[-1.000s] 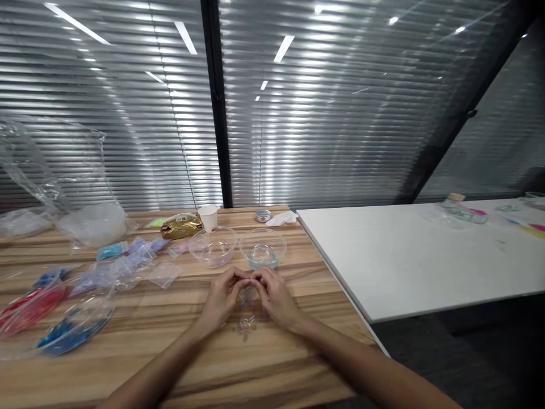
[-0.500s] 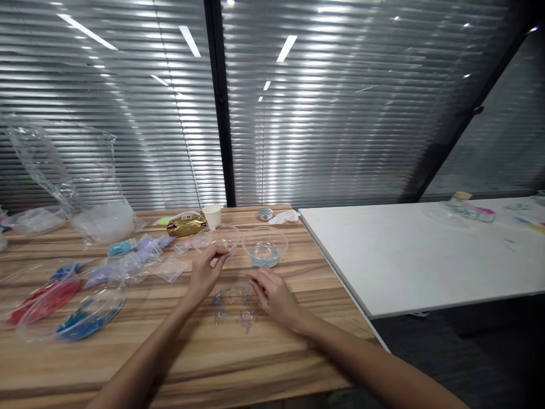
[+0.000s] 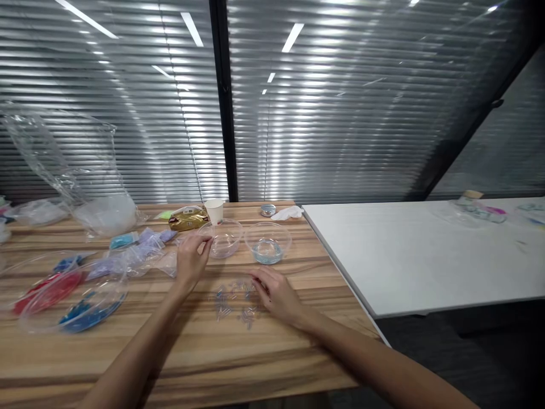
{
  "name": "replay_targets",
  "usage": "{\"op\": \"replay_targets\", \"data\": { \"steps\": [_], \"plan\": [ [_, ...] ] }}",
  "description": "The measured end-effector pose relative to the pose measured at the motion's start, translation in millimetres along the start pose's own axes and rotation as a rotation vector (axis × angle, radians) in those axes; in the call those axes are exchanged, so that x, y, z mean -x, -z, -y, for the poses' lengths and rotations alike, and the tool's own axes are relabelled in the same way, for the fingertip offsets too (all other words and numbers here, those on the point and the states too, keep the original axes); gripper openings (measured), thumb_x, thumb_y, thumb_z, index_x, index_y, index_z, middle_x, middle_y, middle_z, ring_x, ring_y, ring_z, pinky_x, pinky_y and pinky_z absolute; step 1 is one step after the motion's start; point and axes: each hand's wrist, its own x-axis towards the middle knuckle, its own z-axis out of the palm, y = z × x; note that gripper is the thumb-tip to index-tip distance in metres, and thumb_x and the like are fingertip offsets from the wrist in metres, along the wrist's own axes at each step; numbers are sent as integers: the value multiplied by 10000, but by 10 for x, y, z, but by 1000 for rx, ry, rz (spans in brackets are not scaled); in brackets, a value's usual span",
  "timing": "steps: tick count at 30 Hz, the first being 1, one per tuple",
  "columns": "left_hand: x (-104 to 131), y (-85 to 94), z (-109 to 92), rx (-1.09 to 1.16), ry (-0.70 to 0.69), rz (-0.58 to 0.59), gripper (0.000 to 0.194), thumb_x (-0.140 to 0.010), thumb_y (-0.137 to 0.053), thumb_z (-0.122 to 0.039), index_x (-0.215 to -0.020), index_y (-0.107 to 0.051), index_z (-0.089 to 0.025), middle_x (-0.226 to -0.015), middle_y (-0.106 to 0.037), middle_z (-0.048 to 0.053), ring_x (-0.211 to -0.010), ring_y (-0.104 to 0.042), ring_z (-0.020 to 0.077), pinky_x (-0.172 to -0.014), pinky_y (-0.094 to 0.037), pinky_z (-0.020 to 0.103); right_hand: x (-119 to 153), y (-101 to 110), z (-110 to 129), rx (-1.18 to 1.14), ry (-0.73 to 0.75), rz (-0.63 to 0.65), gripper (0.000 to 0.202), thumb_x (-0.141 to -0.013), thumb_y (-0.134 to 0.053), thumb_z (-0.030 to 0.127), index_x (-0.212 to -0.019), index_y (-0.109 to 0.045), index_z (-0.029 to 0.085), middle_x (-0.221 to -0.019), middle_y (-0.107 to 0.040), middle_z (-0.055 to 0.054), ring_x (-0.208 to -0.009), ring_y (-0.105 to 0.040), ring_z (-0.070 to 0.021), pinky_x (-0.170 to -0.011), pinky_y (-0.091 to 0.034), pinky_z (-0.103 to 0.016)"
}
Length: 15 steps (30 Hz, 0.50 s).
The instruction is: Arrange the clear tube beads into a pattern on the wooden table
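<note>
My left hand is at the left side of a clear round bowl, its thumb and fingertips pinched together; anything between them is too small to make out. My right hand hovers at the right edge of a scatter of small clear pieces on the wooden table. Its fingers are also pinched, and their contents cannot be made out. Behind it stands a second clear bowl with pale blue pieces inside.
Small bags of purple material lie left of my left hand. Farther left are clear bowls with red and blue pieces. A white cup, gold packet, round tin and tissue stand behind. A white table adjoins.
My left hand has moved left, from over the near part of the clear bowl to its left side. My right hand stays by the scattered pieces, still pinched. The view has shifted slightly.
</note>
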Motion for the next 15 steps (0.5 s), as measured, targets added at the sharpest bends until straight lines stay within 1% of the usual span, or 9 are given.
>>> {"op": "replay_targets", "data": {
  "steps": [3, 8, 12, 15],
  "plan": [
    [-7, 2, -16, -40, -29, 14, 277, -920, -474, -345, -820, -661, -166, -807, -674, 81, -805, -596, 253, -744, -447, 376, 2, 3, 12, -12, 6, 7, 249, -919, -440, 117, -1122, -579, 157, -1067, -658, -97, -987, -603, -203, -879, -500, -356],
    [-1, 4, -85, -68, -64, 14, 303, -941, -440, -331, -816, -657, -161, -815, -671, 91, -811, -582, 256, -753, -441, 390, 2, 14, 15, -5, -13, 34, 233, -921, -443, 126, -1097, -592, 157, -1022, -664, -92, -952, -607, -199, -848, -504, -347],
    [37, 3, -232, -54, -105, 19, 268, -945, -446, -305, -836, -648, -167, -856, -668, 87, -847, -578, 248, -796, -439, 401, -10, 21, 24, 1, -7, 32, 234, -920, -440, 127, -1096, -593, 154, -1013, -661, -96, -949, -604, -197, -844, -501, -342],
    [81, -3, -387, -14, -191, 73, 196, -940, -469, -258, -886, -643, -184, -893, -675, 67, -888, -582, 228, -847, -436, 394, -19, 26, 28, 0, 1, 36, 232, -919, -438, 123, -1089, -591, 163, -1022, -659, -93, -944, -601, -194, -844, -497, -340]
  ]
}}
